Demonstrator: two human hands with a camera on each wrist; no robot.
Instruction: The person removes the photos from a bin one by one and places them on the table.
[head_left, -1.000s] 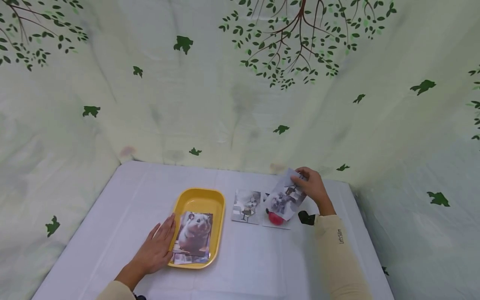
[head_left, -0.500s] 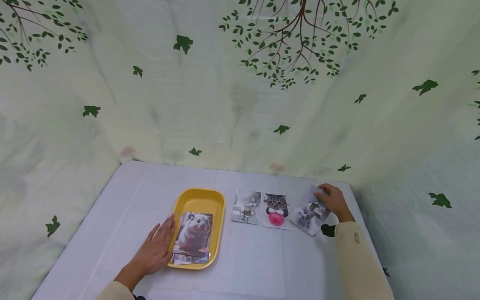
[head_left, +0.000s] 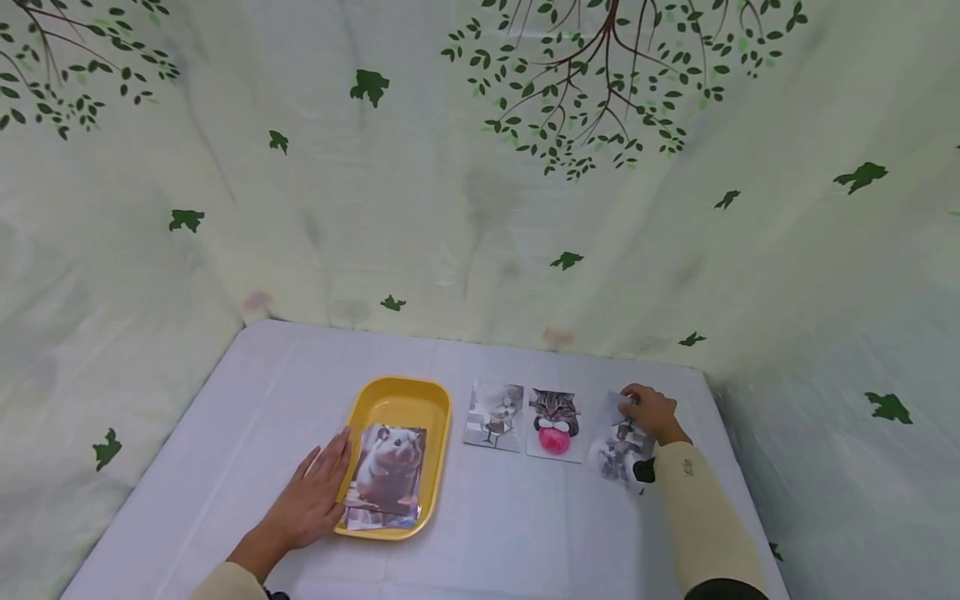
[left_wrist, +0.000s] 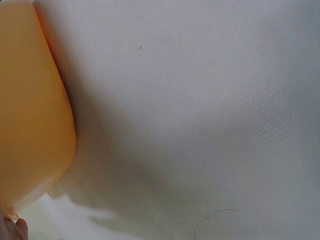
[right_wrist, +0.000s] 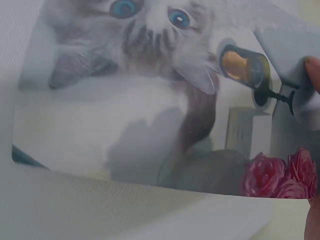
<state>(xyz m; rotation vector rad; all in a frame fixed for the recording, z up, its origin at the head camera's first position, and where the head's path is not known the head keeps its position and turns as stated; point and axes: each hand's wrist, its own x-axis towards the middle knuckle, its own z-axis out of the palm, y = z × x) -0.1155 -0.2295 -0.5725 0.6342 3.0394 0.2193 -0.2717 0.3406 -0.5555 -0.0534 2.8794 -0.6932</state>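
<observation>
Pinching a cat card [head_left: 617, 455], the right hand [head_left: 652, 413]; straight-fingered against the yellow tray [head_left: 405, 402], the left hand [head_left: 309, 497].

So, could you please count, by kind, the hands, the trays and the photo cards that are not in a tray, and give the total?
Hands: 2 (left hand, right hand)
Yellow tray: 1
Photo cards: 3 (card nearest the tray, tabby cat card, blue-eyed cat card held by the right hand)
Total: 6
</observation>
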